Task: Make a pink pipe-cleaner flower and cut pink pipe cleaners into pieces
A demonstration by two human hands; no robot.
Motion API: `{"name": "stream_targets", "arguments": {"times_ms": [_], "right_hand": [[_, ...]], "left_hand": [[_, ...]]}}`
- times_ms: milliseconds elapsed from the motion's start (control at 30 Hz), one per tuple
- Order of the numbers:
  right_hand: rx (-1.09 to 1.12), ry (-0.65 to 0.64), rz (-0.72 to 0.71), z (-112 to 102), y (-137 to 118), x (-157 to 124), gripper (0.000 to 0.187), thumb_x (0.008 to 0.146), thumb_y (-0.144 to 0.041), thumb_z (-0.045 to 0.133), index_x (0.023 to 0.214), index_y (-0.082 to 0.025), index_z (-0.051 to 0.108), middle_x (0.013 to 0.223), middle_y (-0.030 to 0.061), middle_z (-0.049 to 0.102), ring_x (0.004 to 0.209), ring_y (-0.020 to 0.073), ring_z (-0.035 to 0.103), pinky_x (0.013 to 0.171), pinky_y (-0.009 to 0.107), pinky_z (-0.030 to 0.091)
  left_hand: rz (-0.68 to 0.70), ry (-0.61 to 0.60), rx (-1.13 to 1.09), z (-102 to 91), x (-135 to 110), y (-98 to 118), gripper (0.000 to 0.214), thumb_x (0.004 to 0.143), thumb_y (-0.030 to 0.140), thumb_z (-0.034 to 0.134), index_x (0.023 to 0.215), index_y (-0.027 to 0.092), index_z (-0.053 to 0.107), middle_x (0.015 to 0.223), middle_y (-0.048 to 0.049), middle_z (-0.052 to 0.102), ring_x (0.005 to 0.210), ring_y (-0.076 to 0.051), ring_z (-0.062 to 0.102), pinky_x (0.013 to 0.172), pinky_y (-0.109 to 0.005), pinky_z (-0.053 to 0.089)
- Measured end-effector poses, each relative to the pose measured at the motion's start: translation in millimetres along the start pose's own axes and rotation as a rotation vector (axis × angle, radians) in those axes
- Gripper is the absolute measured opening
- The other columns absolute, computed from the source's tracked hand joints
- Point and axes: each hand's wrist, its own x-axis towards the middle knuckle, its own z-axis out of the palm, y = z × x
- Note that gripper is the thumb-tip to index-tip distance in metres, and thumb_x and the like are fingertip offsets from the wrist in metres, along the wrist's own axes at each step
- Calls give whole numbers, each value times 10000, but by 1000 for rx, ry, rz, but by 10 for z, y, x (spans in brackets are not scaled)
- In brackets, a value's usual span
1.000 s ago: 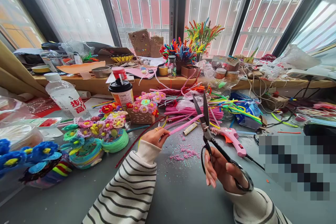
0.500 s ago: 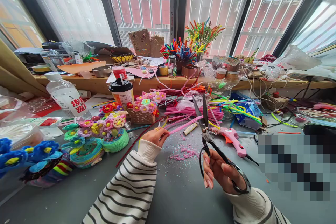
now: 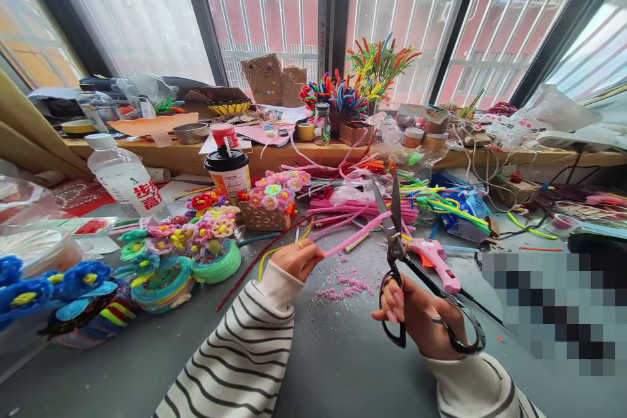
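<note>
My left hand point(image 3: 297, 260) pinches one end of a pink pipe cleaner point(image 3: 353, 237), which slants up to the right. Its far end reaches the blades of the black-handled scissors point(image 3: 390, 225). Fingers and thumb of my right hand point(image 3: 425, 313) are through the scissors' loops, and the blades stand apart, pointing away from me. Beneath the pipe cleaner, pink fuzz clippings point(image 3: 349, 284) lie scattered on the grey table point(image 3: 333, 366). Just beyond the scissors is a bundle of pink pipe cleaners point(image 3: 337, 208).
A pink glue gun point(image 3: 435, 261) lies right of the scissors. At left stand pipe-cleaner flowers point(image 3: 161, 241), a water bottle point(image 3: 125, 176) and a lidded paper cup point(image 3: 228, 173). Green and yellow pipe cleaners point(image 3: 445, 204) lie farther back, below the crowded windowsill point(image 3: 274, 154).
Both hands have shifted slightly to the right, with the pipe cleaner and the scissors. The scissors' blades are closer together and their handles sit at a different angle.
</note>
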Motion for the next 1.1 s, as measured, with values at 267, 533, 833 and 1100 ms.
{"name": "stream_targets", "arguments": {"times_ms": [267, 533, 833, 1100], "right_hand": [[-54, -41, 41, 21, -14, 8, 411, 517, -577, 469, 677, -201, 427, 664, 5, 336, 612, 150, 381, 780, 424, 317], [-64, 23, 29, 45, -17, 13, 404, 515, -569, 496, 656, -194, 442, 628, 1, 359, 550, 136, 382, 735, 417, 356], [-180, 84, -35, 23, -2, -41, 317, 595, -467, 501, 727, -180, 500, 547, -34, 378, 375, 61, 278, 716, 417, 365], [-252, 168, 4, 13, 24, -44, 283, 650, -422, 503, 544, -162, 469, 365, -60, 391, 277, 61, 347, 515, 318, 446]], "left_hand": [[101, -31, 1, -31, 12, 61, 196, 756, 247, 385, 689, 182, 557, 657, -5, 577, 564, -67, 527, 525, -151, 379], [46, -58, 13, -24, -1, 49, 234, 762, 282, 362, 685, 180, 559, 669, -14, 572, 565, -72, 523, 530, -157, 382], [-53, -35, 24, -22, 8, 42, 235, 753, 296, 373, 686, 187, 571, 687, -20, 584, 587, -82, 526, 541, -166, 391], [-73, -25, 55, -25, 0, 40, 209, 739, 284, 403, 668, 191, 577, 666, -20, 593, 570, -92, 527, 544, -184, 390]]}}
